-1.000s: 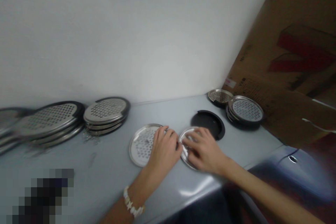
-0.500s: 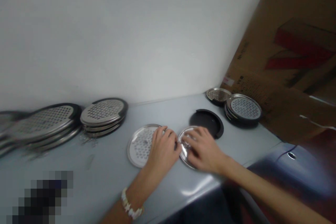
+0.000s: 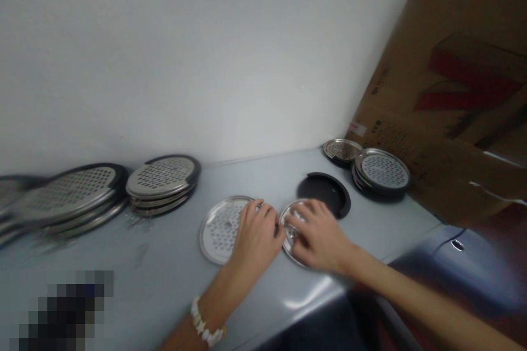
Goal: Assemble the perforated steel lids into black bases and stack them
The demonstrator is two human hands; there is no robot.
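Note:
Two round metal grater plates lie side by side on the grey table. The left grater plate (image 3: 220, 227) is full of small holes, and its right part is hidden under my left hand (image 3: 257, 233). The fingers of that hand are bent and closed; what they pinch is hidden, and the thumb side touches the rim of the right plate. My right hand (image 3: 317, 233) lies over the right grater plate (image 3: 287, 244) with curled fingers gripping it, covering most of its surface. Just behind my right hand rests a black round tray (image 3: 325, 192) with a raised rim.
Stacks of grater plates with black rims stand on the left, one nearer (image 3: 162, 178) and one farther left (image 3: 78, 192). Another stack (image 3: 382, 170) and a single grater (image 3: 342, 149) sit at the back right. A cardboard box (image 3: 411, 137) leans there, and a white wall (image 3: 247, 66) runs behind.
Almost nothing differs. Both hands stay over the two plates with only slight finger movement, and the view has shifted a tiny bit.

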